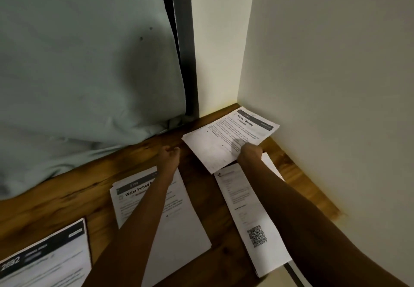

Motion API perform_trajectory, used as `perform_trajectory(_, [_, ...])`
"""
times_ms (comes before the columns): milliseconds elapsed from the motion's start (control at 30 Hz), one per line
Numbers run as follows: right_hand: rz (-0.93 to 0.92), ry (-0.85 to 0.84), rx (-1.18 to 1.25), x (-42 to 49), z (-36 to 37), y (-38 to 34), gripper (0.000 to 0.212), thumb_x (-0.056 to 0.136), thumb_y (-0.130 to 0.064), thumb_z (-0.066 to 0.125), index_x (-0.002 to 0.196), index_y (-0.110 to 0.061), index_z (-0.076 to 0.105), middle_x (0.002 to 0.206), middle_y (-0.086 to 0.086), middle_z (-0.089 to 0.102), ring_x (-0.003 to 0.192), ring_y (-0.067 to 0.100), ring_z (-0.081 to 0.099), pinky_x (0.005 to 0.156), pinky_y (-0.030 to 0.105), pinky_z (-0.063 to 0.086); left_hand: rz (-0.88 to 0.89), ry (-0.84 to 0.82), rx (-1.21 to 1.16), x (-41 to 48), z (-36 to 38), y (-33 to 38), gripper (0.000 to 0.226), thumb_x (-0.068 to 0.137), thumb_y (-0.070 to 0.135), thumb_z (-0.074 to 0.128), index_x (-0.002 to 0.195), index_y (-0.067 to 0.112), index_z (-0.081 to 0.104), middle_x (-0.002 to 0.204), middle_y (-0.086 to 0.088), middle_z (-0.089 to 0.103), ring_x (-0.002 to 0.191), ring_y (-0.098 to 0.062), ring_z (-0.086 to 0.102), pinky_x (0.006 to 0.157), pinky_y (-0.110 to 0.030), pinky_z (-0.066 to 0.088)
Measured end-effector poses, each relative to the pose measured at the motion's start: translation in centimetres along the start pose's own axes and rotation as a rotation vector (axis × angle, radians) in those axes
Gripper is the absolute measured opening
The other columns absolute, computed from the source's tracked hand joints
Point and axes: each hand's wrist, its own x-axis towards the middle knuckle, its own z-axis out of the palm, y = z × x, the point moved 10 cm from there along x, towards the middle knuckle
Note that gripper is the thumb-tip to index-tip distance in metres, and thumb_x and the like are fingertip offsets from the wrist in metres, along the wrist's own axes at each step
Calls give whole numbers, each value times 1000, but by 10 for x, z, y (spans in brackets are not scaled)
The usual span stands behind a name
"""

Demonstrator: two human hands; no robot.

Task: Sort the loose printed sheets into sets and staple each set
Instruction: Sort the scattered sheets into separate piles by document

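Right hand (249,152) outstretched, pinching "Mirror Cleaning" sheets (226,140); left hand (170,152) curled, empty.

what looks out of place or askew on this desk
The Mirror Cleaning sheets, gripped by the right hand, are skewed compared with the Water Potted sheets, one corner nearly at the wall. Nothing looks torn or spilled.

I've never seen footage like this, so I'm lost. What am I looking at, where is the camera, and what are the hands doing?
No machine here: a person's two bare hands, filmed by one wide-angle camera worn on the head, looking down. Printed sheets lie on a wooden surface in a wall corner: a Water Potted sheet, a QR code sheet and a dark-headed sheet at bottom left. The right hand grips the Mirror Cleaning sheets. The left hand is curled and holds nothing. A grey-green cushion leans at the left.
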Motion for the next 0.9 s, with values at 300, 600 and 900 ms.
perform_trajectory(300, [-185,48,-383,-8,19,-17,43,89,-30,58,126,-10,48,123,10,54,117,27,52,98,36,45,42,-32,166,-20,-11,-29,41,95,26,53,133,11,44,125,-11,56,110,-29,56,81,-32,46])
perform_trajectory(600, [-47,13,41,5,35,-7,38,93,-12,51,129,-1,45,99,8,56,99,23,55,88,32,52,124,-93,253,-34,-17,-37,34,95,26,53,123,7,48,122,-11,55,107,-25,55,81,-31,47])
perform_trajectory(900, [-403,113,101,-79,25,-14,46,90,-3,55,133,-5,39,133,13,49,123,31,49,97,42,48,160,-123,254,-63,-39,-32,36,96,28,52,127,12,49,128,-9,54,114,-23,54,81,-26,44])
